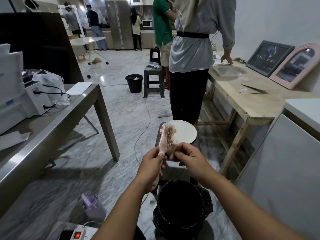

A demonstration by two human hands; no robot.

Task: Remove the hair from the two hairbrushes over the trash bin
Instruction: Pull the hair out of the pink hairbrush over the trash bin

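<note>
A pink hairbrush [167, 137] with brown hair tangled in its bristles points up and away from me. My left hand [152, 166] grips its handle. My right hand [187, 155] pinches at the bristles near the brush's lower end. Below my hands stands the trash bin [181, 207], lined with a black bag. Behind the brush, a white plate [186, 131] lies on a dark stool. I see only one hairbrush.
A person [192, 54] stands just beyond the stool, beside a wooden table [245, 99] on the right. A grey table [57, 116] with a printer is on the left. A purple bottle [93, 206] stands on the floor, and a second black bin [134, 83] is farther off.
</note>
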